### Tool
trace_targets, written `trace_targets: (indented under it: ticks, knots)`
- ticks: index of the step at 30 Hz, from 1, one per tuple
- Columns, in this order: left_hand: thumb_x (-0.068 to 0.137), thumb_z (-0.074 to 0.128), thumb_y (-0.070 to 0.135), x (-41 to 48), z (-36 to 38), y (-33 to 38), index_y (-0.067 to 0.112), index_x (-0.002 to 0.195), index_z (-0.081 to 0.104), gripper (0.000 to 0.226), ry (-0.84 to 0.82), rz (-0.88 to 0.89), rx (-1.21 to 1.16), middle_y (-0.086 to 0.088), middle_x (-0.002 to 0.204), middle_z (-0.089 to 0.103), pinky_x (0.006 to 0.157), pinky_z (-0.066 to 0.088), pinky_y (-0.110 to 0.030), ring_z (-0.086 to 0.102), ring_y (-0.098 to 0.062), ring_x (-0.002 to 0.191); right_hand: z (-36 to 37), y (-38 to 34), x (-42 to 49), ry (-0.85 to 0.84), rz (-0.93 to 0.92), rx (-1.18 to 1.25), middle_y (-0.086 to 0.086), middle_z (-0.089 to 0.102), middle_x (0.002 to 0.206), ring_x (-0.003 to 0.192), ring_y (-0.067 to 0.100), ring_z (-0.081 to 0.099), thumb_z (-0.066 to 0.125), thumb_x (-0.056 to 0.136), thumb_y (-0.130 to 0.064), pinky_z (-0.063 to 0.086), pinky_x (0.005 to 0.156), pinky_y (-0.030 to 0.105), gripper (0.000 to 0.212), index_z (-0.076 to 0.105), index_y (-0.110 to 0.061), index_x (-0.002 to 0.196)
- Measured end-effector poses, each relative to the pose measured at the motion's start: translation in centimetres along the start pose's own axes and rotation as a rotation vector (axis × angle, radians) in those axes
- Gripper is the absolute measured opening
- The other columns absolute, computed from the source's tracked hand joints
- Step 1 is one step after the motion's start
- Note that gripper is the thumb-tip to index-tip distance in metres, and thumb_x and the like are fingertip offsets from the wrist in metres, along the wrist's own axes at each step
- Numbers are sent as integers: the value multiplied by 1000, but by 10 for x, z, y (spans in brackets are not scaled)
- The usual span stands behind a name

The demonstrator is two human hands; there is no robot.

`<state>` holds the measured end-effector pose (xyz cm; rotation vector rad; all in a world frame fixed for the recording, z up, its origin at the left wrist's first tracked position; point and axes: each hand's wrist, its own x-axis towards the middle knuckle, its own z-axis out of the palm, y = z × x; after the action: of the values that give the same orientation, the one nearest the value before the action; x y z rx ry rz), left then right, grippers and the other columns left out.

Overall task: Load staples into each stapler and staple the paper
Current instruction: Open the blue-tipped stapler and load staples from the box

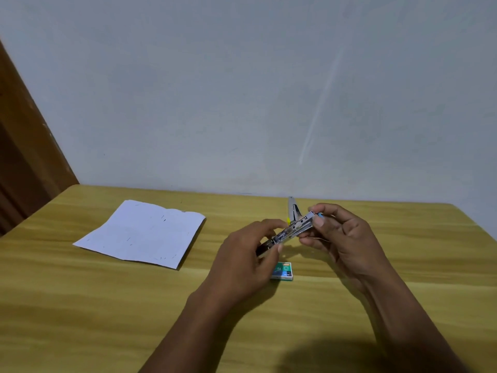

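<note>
Left hand (242,259) curls its fingers round the lower end of an opened metal stapler (294,228), and right hand (341,238) pinches the upper end, holding it above the wooden table (107,305). A small green staple box (282,271) lies on the table, partly hidden by the left hand. Farther back to the left lies the sheet of paper (142,232), before a pale grey wall (242,90).

Two forearms show at the near edge, the left forearm (193,327) and the right forearm (411,319), both bare along all their visible length and slim, narrowing at the wrists. The left grip (242,254) has faintly ridged knuckles across its back. The right grip (347,238) has a short, trimmed thumbnail (319,222).
</note>
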<state>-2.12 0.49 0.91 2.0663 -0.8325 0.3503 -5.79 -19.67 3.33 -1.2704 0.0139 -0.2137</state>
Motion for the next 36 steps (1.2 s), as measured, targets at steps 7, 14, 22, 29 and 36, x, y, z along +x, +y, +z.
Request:
trace_targets:
  ticks: [7,14,22,29,36]
  knots:
    - [100,51,33,0,0,3,46,144,39,48,-58,90,152,12,103,60,65,53,-38,59,-11,84,7,5,0,-38,34,-4,24,74,95,79,29,74,75,73,-26,63,74,33,39,71,-10,108]
    - [100,48,29,0,0,6,51,148,30,55,-123,89,149,9,103,60,68,52,-40,59,-13,87,6,10,3,-49,47,-13,24,74,95,79,31,73,73,76,-25,63,75,34,40,69,-6,111]
    - [97,56,22,2,-2,6,39,128,51,36,-142,34,80,22,85,61,60,41,-22,53,1,68,6,17,3,-46,53,0,22,74,92,77,29,73,71,80,-20,62,70,31,30,71,-6,107]
    - [96,57,26,1,-4,6,37,116,46,26,-149,27,55,3,74,63,53,43,-31,54,-16,59,5,20,3,-48,35,-42,21,75,92,77,29,73,66,85,-16,62,72,32,25,68,-4,106]
    - [97,56,30,0,-4,6,40,118,43,26,-140,36,84,2,76,66,54,44,-32,56,-16,60,5,19,3,-51,37,-36,19,76,95,75,26,73,65,85,-15,62,70,30,24,66,-4,106]
